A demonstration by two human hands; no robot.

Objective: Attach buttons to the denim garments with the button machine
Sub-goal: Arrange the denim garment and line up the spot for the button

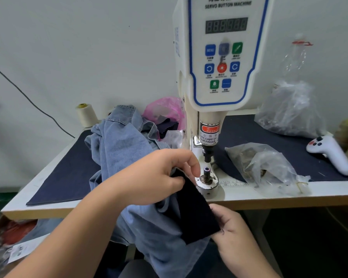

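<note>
Our left hand (159,175) pinches the upper end of a dark cloth strip (193,209), and our right hand (231,227) grips its lower corner; we hold it over the pale denim garment (129,149) draped off the table (269,195) edge. Behind stands the button machine (223,57), its punch (207,155) above the small post (207,173), just beside our left fingertips (195,167)

denim garment (117,145) left of button machine (219,57), bag (269,165) right
</note>
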